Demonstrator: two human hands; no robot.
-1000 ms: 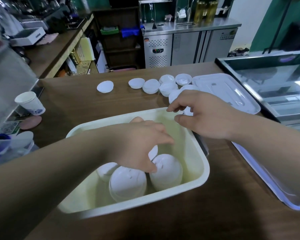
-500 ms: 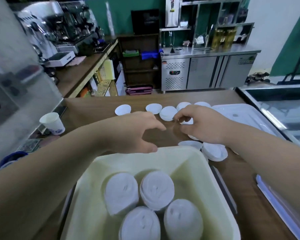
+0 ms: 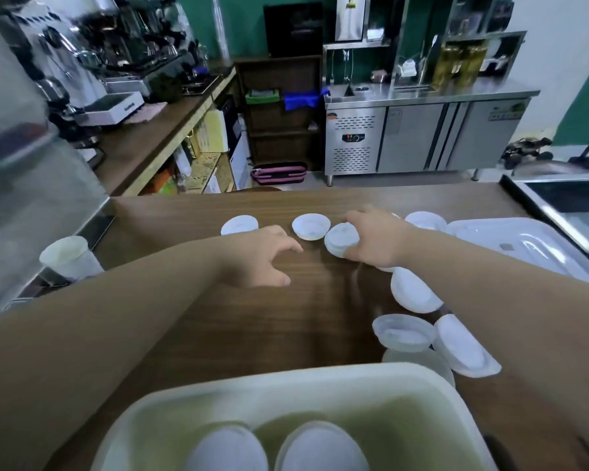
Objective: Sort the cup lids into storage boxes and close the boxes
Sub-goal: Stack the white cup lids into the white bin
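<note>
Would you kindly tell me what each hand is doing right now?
Left hand: open, empty.
Right hand: grips a lid stack.

A green wall is running across the back of the room, giving way to a white wall on the right. A steel fridge counter is standing against it on a pale floor, with yellow bottles sitting on the rack above and light glinting off its top. Beside it, a dark wooden shelf unit is holding a green tray and a blue cloth, and a pink-and-black bag is lying at its foot. Along the left, a long side counter is carrying a coffee machine, with boxes sitting underneath. A wooden counter is stretching across the foreground, and a glass display case is standing at its right end.
</note>
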